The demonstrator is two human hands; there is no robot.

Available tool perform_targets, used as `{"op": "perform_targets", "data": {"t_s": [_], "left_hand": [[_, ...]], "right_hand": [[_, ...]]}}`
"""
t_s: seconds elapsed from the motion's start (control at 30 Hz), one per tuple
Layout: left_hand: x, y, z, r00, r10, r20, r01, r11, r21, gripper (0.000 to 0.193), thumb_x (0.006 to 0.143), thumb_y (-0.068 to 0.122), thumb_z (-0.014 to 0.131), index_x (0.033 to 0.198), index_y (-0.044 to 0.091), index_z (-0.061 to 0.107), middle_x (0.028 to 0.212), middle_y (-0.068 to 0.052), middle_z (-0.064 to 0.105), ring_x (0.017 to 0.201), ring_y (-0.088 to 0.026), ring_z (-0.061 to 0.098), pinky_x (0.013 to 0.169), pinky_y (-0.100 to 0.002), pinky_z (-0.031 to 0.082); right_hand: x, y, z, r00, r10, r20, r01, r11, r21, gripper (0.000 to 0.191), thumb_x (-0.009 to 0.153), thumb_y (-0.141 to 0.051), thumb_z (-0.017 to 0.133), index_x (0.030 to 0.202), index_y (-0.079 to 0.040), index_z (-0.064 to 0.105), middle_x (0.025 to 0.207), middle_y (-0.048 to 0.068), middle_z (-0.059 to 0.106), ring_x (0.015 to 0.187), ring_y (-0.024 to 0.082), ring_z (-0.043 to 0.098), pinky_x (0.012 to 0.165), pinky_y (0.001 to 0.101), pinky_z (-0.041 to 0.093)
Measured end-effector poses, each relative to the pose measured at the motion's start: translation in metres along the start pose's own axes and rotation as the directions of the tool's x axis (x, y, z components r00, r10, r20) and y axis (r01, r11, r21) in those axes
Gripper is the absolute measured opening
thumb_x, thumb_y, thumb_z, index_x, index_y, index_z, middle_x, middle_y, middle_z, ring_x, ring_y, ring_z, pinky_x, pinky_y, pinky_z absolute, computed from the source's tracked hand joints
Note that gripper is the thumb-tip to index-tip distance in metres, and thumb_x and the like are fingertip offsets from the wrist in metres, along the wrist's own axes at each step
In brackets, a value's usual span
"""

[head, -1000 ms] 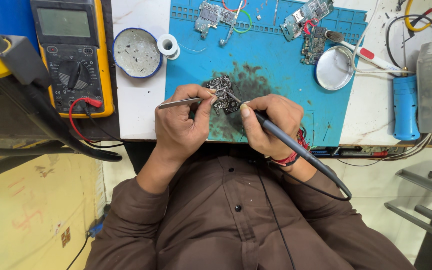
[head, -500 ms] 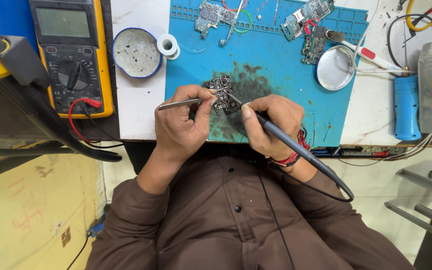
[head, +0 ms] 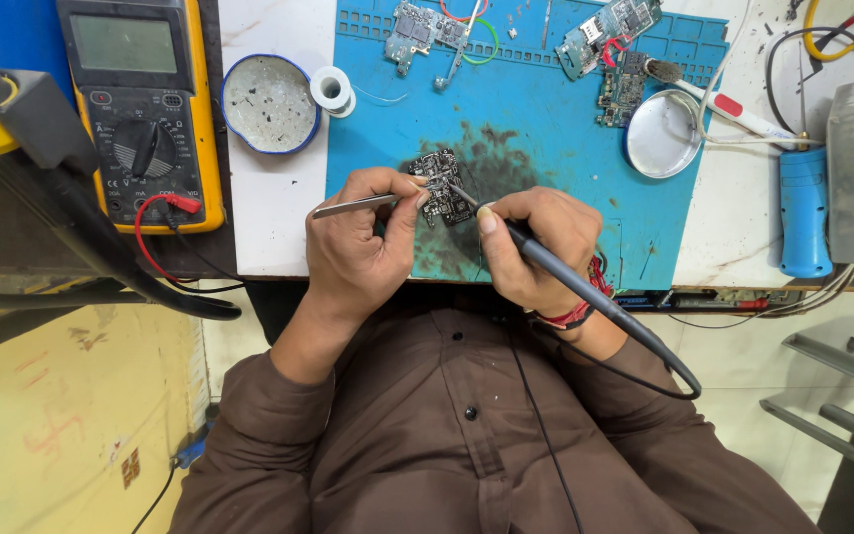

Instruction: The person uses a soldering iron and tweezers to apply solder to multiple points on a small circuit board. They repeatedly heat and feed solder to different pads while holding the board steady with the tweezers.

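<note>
On blue mat (head: 546, 138), near its front edge, circuit board (head: 439, 184) sat; left hand (head: 363, 247) pinched tweezers (head: 353, 206), right hand (head: 536, 247) gripped soldering iron (head: 585, 287) — tip needed steady, brief contact.

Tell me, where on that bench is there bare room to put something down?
Bare white tabletop lies between the yellow multimeter and the blue mat, below the round tin. The mat is also open between the round metal lid and the right hand. It is crowded along the mat's top edge, and around the small circuit board at both hands.
</note>
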State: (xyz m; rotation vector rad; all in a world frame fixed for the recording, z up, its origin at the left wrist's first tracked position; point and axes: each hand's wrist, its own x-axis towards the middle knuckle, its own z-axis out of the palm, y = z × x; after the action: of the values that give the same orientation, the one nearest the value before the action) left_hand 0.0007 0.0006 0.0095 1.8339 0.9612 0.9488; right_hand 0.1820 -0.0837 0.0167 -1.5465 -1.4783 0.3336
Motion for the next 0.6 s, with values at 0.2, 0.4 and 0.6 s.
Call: {"op": "perform_targets", "data": {"t_s": [0.2, 0.4, 0.6], "left_hand": [[0.0003, 0.0001, 0.0004, 1.000, 0.004, 0.004, -0.004, 1.000, -0.008, 0.014, 0.101, 0.004, 0.074, 0.105, 0.004, 0.061, 0.100, -0.009, 0.077, 0.077, -0.013, 0.075, 0.068, -0.026, 0.058], [0.0001, -0.0007, 0.0002, 1.000, -0.001, 0.003, 0.001, 1.000, -0.005, 0.013, 0.101, 0.004, 0.074, 0.104, 0.004, 0.061, 0.099, -0.008, 0.077, 0.074, -0.012, 0.073, 0.065, -0.025, 0.057], [0.0003, -0.0005, 0.0014, 1.000, 0.001, -0.002, -0.001, 1.000, -0.021, 0.013, 0.101, 0.004, 0.074, 0.105, 0.004, 0.061, 0.099, -0.008, 0.077, 0.076, -0.012, 0.073, 0.066, -0.025, 0.057]], "right_hand": [[0.0003, 0.0007, -0.0004, 1.000, 0.003, -0.002, -0.003, 1.000, -0.011, 0.011, 0.092, -0.005, 0.075, 0.086, -0.004, 0.065, 0.076, 0.008, 0.067, 0.062, 0.023, 0.062, 0.059, 0.0340, 0.045], [-0.0002, -0.0002, -0.0002, 1.000, -0.001, -0.004, 0.000, 1.000, -0.004, 0.011, 0.092, -0.005, 0.074, 0.086, -0.004, 0.065, 0.076, 0.008, 0.067, 0.062, 0.023, 0.062, 0.059, 0.0340, 0.045], [0.0005, -0.0002, -0.0005, 1.000, 0.018, 0.009, -0.018, 1.000, 0.000, 0.011, 0.092, -0.006, 0.075, 0.086, -0.004, 0.066, 0.075, 0.008, 0.066, 0.062, 0.023, 0.062, 0.060, 0.0343, 0.046]]}}
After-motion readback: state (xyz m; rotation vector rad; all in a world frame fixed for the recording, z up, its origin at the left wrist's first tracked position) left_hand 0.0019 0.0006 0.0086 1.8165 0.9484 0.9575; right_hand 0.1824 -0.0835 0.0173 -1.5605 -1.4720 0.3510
